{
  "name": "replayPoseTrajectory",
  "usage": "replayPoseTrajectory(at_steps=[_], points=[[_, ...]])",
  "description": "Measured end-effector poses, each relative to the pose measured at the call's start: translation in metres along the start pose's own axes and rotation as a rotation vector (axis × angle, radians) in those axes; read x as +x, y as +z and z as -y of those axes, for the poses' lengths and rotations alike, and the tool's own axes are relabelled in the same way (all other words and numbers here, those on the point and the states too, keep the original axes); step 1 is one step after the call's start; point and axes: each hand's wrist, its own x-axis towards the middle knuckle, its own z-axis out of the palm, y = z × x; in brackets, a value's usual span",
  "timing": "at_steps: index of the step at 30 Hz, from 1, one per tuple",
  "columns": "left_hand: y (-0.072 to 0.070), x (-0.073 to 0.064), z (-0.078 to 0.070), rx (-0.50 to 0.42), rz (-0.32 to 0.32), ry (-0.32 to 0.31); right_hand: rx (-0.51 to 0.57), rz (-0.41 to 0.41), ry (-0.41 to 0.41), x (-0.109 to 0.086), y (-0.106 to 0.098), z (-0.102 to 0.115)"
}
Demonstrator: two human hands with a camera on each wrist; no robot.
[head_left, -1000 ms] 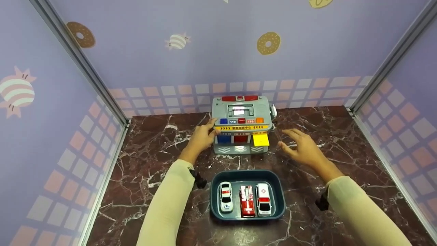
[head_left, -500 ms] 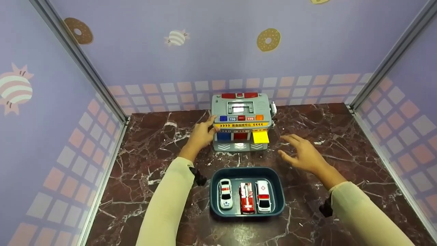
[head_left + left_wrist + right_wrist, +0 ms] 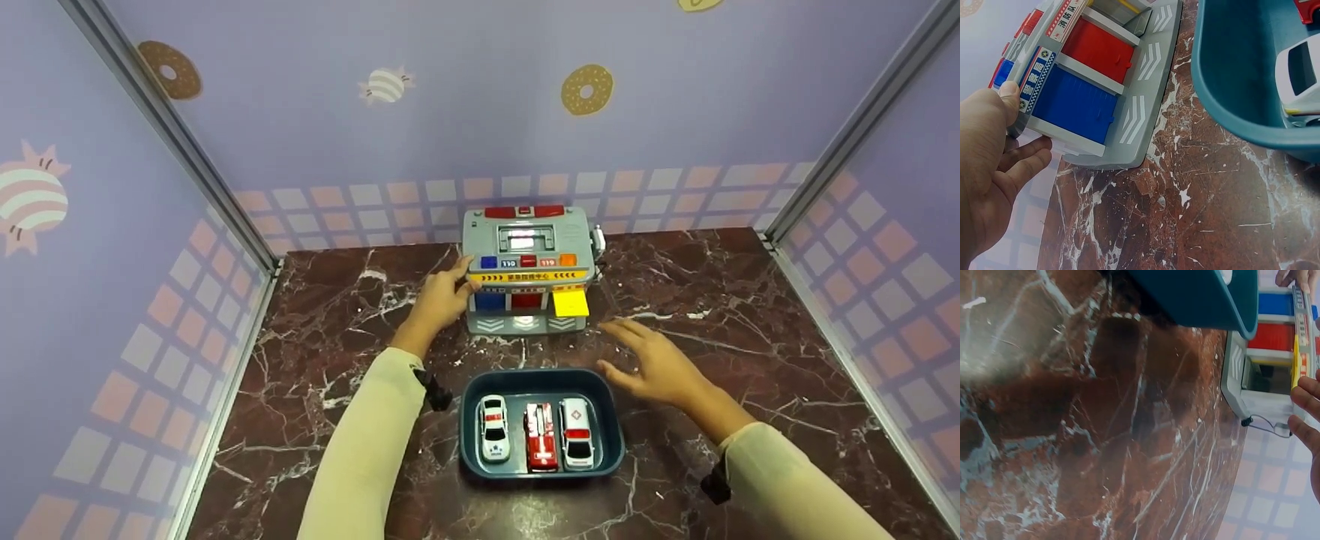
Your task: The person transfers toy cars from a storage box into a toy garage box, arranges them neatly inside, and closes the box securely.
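Note:
A grey toy emergency station (image 3: 574, 236) stands near the back wall. My left hand (image 3: 441, 304) holds its left front corner; in the left wrist view the thumb lies on the roof's edge and the fingers sit beneath. The blue door (image 3: 1075, 104) and red door (image 3: 1098, 50) are down, while the yellow door (image 3: 571, 303) sticks out raised over a dark bay. To the right, between station and tray, my right hand (image 3: 664, 367) hovers with fingers extended and holds nothing. The blue-green tray (image 3: 510, 475) contains a police car (image 3: 494, 444), a fire truck (image 3: 541, 439) and an ambulance (image 3: 577, 431).
Brown marbled tabletop (image 3: 337, 450) surrounds the tray and station. Purple panels with metal corner posts (image 3: 862, 112) enclose the back and both sides. A small handset-like piece (image 3: 598, 238) and a dark cord (image 3: 1264, 424) are on the station's right side.
My right hand has moved away from the station's right side, toward the tray. My left hand stays at the station's corner, and the toy cars have not moved.

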Motion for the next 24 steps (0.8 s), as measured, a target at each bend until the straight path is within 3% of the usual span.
replayPoseTrajectory(at_steps=[10,24], points=[[-0.001,-0.002,-0.002,-0.003,0.010,0.007,-0.019,0.003,-0.079,-0.011,0.007,0.016],[0.000,-0.002,-0.004,-0.017,0.008,-0.019,-0.071,0.087,-0.160,-0.029,0.019,0.029]])
